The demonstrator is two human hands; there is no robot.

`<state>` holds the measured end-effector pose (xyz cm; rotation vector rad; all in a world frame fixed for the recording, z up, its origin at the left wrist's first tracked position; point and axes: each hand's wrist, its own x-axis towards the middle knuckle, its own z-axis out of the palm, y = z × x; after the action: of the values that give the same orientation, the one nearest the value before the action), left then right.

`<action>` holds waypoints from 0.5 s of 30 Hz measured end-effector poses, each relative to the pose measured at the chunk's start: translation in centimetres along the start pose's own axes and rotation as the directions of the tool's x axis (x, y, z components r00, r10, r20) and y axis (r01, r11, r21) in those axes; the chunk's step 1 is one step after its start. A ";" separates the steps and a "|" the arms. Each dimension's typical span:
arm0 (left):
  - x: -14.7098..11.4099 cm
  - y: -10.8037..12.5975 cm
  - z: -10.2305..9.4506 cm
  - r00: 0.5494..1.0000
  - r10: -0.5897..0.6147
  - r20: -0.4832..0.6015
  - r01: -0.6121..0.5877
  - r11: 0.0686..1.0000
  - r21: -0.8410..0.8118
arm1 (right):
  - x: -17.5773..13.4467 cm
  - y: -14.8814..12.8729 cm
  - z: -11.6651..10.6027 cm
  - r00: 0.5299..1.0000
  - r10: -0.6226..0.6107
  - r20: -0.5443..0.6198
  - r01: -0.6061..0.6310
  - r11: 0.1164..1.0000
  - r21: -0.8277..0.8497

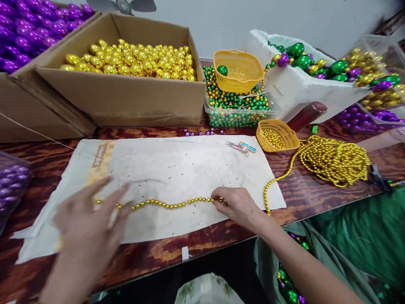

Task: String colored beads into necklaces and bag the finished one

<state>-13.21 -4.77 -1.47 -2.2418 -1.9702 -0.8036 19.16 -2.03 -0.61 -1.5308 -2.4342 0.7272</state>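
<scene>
A string of gold beads [171, 206] lies across the white cloth [190, 169] in a slightly wavy line. My right hand [236, 204] pinches its right end between closed fingertips. Over the string's left end is my left hand [91, 219], smeared by motion, its fingers stretched out and apart. It hides part of the beads there, and whether it touches them cannot be told. A thin pale thread curves close to its fingertips. Past my right wrist, another gold bead strand [268, 188] runs to a coiled heap of gold beads [335, 162].
Behind the cloth stand a cardboard box [126, 95] of gold oval beads, a plastic tub [240, 116] of mixed beads and a yellow basket [275, 137]. Small snips [234, 146] and a long needle [175, 140] lie on the cloth. Another person's forearm [382, 139] shows at right.
</scene>
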 end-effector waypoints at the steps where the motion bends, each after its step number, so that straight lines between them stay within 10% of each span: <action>1: 0.7 2.9 0.9 0.989 0.135 0.056 -0.131 0.989 -0.070 | -0.1 0.2 -0.4 1.000 -0.002 -0.002 0.002 1.000 0.011; 7: 3.6 14.3 6.3 0.826 0.450 0.339 -0.288 0.855 -0.432 | -1.1 1.6 -2.4 0.999 0.007 -0.048 -0.004 0.998 0.069; 15: 5.6 13.2 8.3 0.712 0.488 0.505 -0.161 0.813 -0.559 | -2.1 2.8 -3.8 0.996 -0.025 -0.091 0.026 1.000 0.011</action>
<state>2.35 0.93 -2.42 -3.4261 -1.5261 -0.5686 23.85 -1.69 1.52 -1.4922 -2.3747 0.6516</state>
